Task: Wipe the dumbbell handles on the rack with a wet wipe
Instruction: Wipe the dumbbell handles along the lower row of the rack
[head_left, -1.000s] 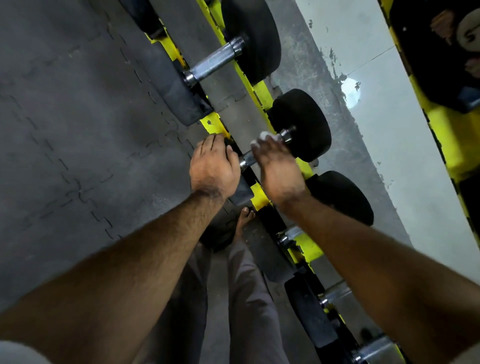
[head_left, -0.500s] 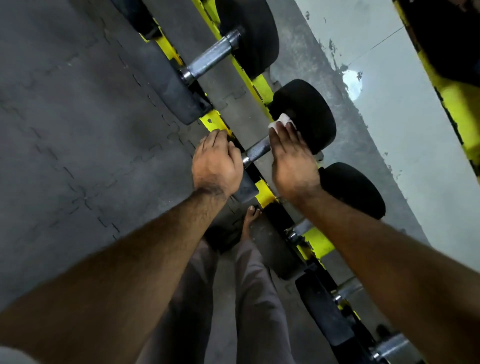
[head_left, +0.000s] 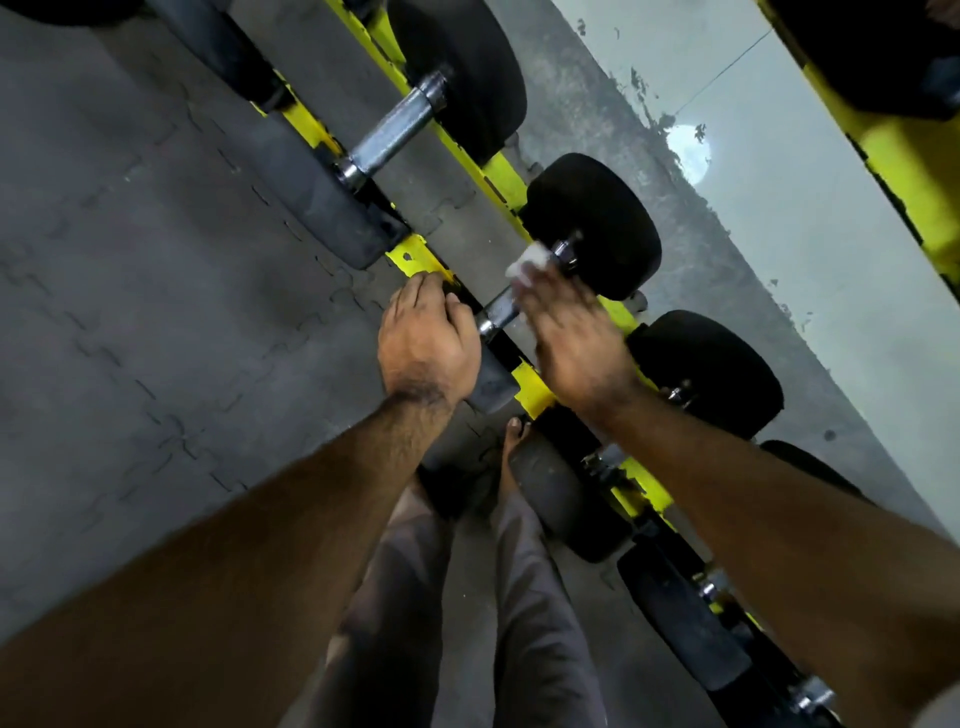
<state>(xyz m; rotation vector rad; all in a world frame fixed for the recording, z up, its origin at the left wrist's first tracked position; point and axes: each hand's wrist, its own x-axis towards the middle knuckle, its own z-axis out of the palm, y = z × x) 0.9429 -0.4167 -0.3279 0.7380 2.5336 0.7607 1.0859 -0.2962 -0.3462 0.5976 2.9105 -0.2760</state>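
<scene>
Right hand pressing white wet wipe onto dumbbell handle, fingers curled over it, left hand gripping near weight head at nine o'clock, bare mat floor beyond

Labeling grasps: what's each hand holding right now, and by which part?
Right hand presses a white wet wipe onto the dumbbell handle, the wipe under its fingertips. Left hand rests, fingers curled, on the near dumbbell head; a firm grip cannot be told.

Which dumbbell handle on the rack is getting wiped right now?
The middle handle, under the right hand with the white wipe; the left hand grips its near weight. The knurled handle farther up the rack lies bare.
</scene>
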